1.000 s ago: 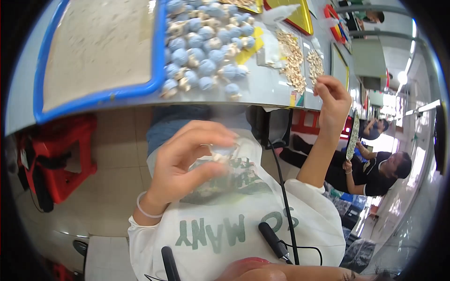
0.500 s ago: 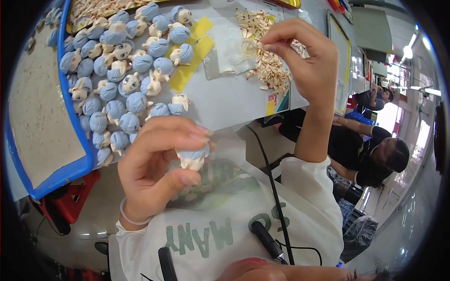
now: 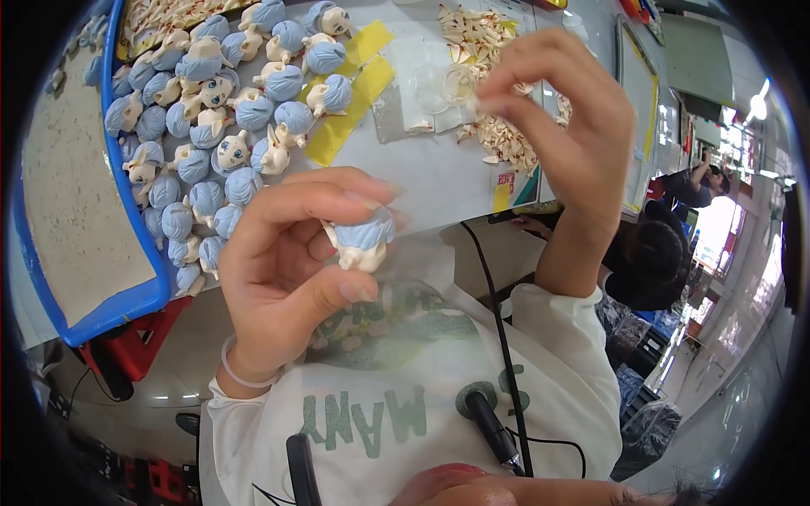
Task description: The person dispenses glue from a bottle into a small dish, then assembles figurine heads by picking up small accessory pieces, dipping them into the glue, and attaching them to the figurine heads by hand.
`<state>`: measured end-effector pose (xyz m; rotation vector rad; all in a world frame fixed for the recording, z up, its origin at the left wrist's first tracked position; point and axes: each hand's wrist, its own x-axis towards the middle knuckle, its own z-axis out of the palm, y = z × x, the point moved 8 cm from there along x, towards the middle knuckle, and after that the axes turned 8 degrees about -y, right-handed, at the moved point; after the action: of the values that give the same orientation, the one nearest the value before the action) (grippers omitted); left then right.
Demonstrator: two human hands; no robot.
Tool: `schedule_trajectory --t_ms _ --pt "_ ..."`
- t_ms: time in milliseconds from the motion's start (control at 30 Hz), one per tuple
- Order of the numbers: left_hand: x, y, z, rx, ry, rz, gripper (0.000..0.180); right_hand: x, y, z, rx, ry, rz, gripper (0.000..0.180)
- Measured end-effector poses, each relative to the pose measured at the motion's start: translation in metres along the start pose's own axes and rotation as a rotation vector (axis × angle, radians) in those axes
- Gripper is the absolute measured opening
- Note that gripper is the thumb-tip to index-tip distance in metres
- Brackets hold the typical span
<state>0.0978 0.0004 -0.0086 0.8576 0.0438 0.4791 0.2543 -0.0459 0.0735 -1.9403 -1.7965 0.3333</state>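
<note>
My left hand (image 3: 274,270) is closed around a small doll head (image 3: 363,240) with pale blue moulded hair, held between thumb and fingers above my lap. The head's cream-coloured underside faces me, and its face is hidden. Farther right, my right hand (image 3: 582,135) is raised over the table with thumb and forefinger pinched together. Whatever lies between those fingertips is too small or hidden to make out. They are beside a clear round dish (image 3: 432,91) and above a pile of small cream pointed pieces with reddish tips (image 3: 504,145).
Several blue-haired doll heads (image 3: 207,202) crowd the left part of the table, next to a blue-rimmed tray (image 3: 160,295). Yellow tape strips (image 3: 359,110) are stuck on the tabletop. A black cable (image 3: 489,295) hangs in front of me. Another person (image 3: 654,261) sits at the right.
My left hand has risen slightly and shifted right with the doll head. The right hand stays pinched near the dish, a little farther right. The view has shifted slightly, and the person nearby has changed posture.
</note>
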Motion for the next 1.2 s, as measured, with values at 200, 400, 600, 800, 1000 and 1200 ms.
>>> schedule_trajectory --t_ms 200,400,600,800,1000,1200 --pt "-0.001 -0.007 0.007 -0.058 0.034 -0.040 0.040 -0.027 -0.030 0.013 0.541 0.119 0.034 0.021" --pt "-0.003 -0.001 0.016 0.145 -0.023 0.053 0.044 -0.037 -0.032 0.028 0.649 0.112 0.028 0.022" --pt "-0.008 -0.006 0.021 0.029 0.013 -0.009 0.044 -0.047 -0.029 0.026 0.761 0.145 0.128 0.017" --pt "-0.010 -0.010 0.021 -0.015 0.050 -0.086 0.044 -0.050 -0.032 0.025 0.798 0.157 0.123 0.018" --pt "0.001 0.024 0.017 0.731 0.050 0.066 0.035 -0.065 -0.012 0.019 0.869 0.276 0.138 0.015" --pt "0.016 0.012 0.045 1.701 -0.148 0.088 0.030 -0.084 0.004 0.016 0.865 0.324 0.176 0.013"
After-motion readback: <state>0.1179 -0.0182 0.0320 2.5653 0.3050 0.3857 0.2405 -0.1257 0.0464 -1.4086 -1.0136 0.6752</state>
